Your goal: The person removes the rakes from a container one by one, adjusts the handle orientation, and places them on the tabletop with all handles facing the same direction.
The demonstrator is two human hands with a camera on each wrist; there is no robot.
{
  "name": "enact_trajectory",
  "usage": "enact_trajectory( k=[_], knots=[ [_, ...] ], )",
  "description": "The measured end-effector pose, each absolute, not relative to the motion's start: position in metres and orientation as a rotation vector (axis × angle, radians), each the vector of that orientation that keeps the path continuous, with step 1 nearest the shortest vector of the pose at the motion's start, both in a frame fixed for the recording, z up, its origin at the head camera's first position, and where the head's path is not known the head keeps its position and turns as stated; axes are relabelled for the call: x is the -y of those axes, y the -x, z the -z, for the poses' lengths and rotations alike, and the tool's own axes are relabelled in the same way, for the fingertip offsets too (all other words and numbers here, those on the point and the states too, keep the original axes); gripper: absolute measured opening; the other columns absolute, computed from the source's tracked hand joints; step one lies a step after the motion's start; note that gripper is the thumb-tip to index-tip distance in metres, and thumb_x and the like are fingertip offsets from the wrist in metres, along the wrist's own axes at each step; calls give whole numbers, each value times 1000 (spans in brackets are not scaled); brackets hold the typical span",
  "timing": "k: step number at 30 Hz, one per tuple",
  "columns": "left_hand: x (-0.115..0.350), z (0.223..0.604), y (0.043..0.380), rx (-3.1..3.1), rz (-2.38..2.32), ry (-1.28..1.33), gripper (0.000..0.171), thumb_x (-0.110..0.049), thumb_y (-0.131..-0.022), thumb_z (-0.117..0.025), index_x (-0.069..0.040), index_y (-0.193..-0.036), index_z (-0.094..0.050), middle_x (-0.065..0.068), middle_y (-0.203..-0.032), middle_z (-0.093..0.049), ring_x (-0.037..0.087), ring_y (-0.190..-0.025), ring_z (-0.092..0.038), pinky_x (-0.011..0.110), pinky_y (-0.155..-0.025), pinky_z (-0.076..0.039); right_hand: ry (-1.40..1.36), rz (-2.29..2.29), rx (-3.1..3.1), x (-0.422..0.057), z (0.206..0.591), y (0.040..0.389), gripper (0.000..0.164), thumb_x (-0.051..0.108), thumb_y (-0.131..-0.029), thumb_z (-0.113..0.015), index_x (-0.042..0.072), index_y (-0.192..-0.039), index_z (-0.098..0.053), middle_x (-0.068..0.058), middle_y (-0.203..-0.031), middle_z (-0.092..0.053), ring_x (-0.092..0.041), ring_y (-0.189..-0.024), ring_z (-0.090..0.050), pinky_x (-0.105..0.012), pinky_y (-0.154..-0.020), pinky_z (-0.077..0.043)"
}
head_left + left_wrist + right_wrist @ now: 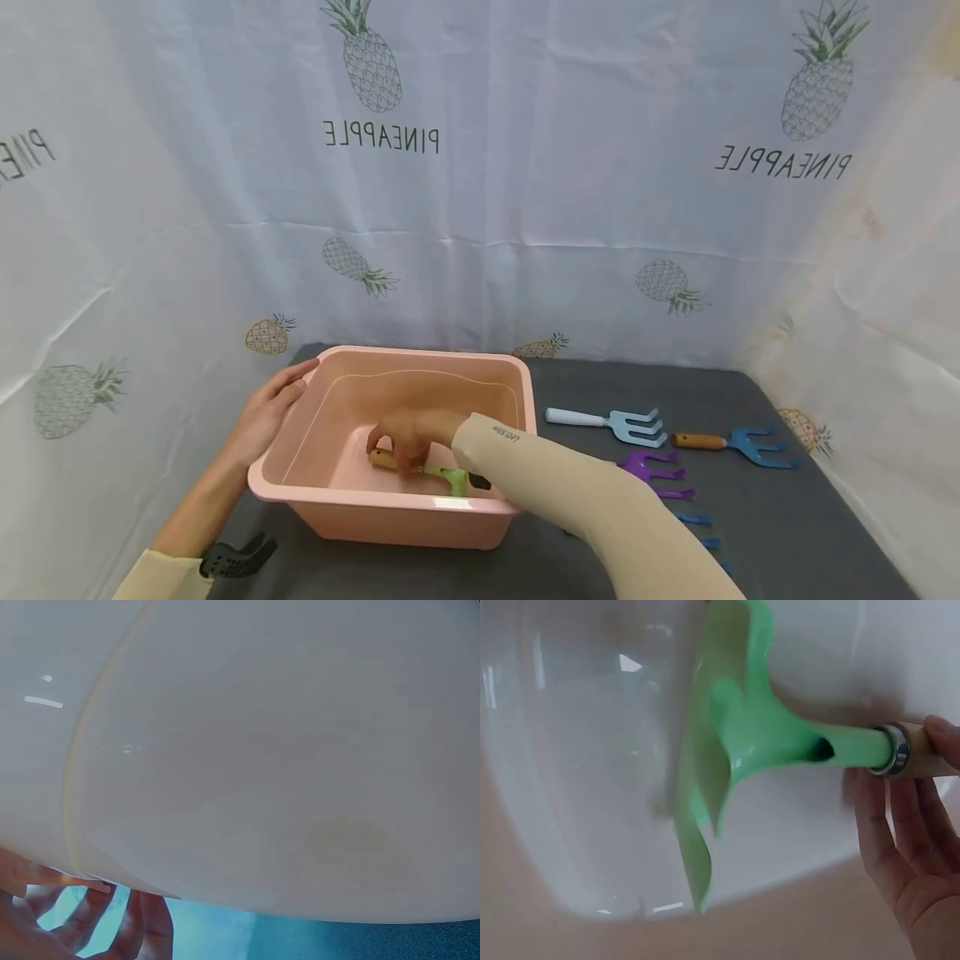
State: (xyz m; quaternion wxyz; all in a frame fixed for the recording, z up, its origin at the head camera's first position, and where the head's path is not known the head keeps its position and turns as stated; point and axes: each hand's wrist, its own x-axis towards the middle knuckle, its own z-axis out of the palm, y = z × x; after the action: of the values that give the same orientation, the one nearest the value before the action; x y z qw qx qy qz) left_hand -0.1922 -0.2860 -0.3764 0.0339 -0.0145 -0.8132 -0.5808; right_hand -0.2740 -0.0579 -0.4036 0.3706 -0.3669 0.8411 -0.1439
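Observation:
A pink plastic basin [405, 521] stands on the dark table. My left hand [264, 417] grips its left rim, and in the left wrist view fingers [135, 930] show under the edge. Inside the basin, my right hand [412, 435] holds a small garden hand rake [454, 478] by its wooden handle. The right wrist view shows the rake's light green head [772, 739] close over the pale basin floor, its bent tines pointing away from the hand. Thumb and fingers close on the handle just behind the metal ring.
Right of the basin lie several more hand rakes: a light blue one with a white handle [573, 417], a blue one with a wooden handle [699, 441], a purple one [647, 467] and blue tines [693, 518] partly hidden by my right sleeve. A pineapple-print curtain [480, 183] surrounds the table [810, 533].

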Motion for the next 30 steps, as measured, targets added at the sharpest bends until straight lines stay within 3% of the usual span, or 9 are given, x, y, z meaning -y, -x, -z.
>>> enact_trajectory(
  k=[4,8,11,14,18,22,27,30],
  knots=[
    [286,377,192,2527,1748,31,57,-39,-112,-42,-10,-161,-38,-10,-139,-53,-11,-106,-58,16,-84,-53,1037,359,-2219,58,403,276,71,-14,-80,-70,22,-141,-64,-5,-108,-54,-13,-51,-42,-23,-49,-44],
    [286,376,192,2536,1733,28,57,-39,-112,-42,-10,-161,-38,-1,-146,-51,-12,-106,-57,15,-84,-53,1071,317,-2246,58,398,280,70,-10,-83,-69,24,-144,-62,-5,-106,-60,-13,-61,-50,-22,-50,-44],
    [286,376,192,2531,1733,32,57,-40,-112,-42,-10,-160,-39,-5,-143,-53,-11,-106,-57,16,-84,-53,1128,271,-2259,58,394,283,68,-7,-86,-68,24,-146,-60,-3,-107,-61,-13,-73,-56,-22,-52,-45],
    [286,376,192,2518,1748,42,58,-39,-112,-43,-9,-160,-38,-17,-133,-55,-10,-105,-58,16,-83,-54,1210,221,-2288,57,389,286,65,-5,-88,-67,23,-146,-59,0,-103,-61,-12,-82,-58,-22,-58,-46],
    [287,375,192,2490,1782,51,57,-37,-112,-44,-7,-160,-38,-30,-122,-56,-10,-104,-59,16,-82,-54,1254,270,-2308,54,381,288,52,-4,-88,-68,22,-133,-58,1,-98,-63,-12,-86,-58,-23,-65,-49],
    [286,375,191,2480,1791,50,57,-38,-112,-45,-7,-159,-39,-30,-120,-57,-9,-104,-60,16,-82,-54,1291,319,-2283,52,374,289,43,-6,-88,-65,23,-119,-56,1,-93,-64,-14,-84,-61,-23,-65,-51],
    [286,375,191,2510,1750,34,58,-41,-111,-45,-10,-159,-40,-26,-123,-56,-9,-104,-59,16,-82,-54,1365,359,-2229,52,370,292,37,0,-93,-64,22,-121,-59,-1,-83,-64,-12,-74,-60,-21,-62,-49],
    [286,375,192,2523,1734,29,58,-41,-111,-44,-10,-160,-40,-25,-125,-56,-10,-103,-59,16,-82,-53,1385,434,-2184,50,367,297,40,-2,-92,-63,21,-125,-60,-3,-87,-65,-12,-71,-60,-22,-59,-50]
  ],
)
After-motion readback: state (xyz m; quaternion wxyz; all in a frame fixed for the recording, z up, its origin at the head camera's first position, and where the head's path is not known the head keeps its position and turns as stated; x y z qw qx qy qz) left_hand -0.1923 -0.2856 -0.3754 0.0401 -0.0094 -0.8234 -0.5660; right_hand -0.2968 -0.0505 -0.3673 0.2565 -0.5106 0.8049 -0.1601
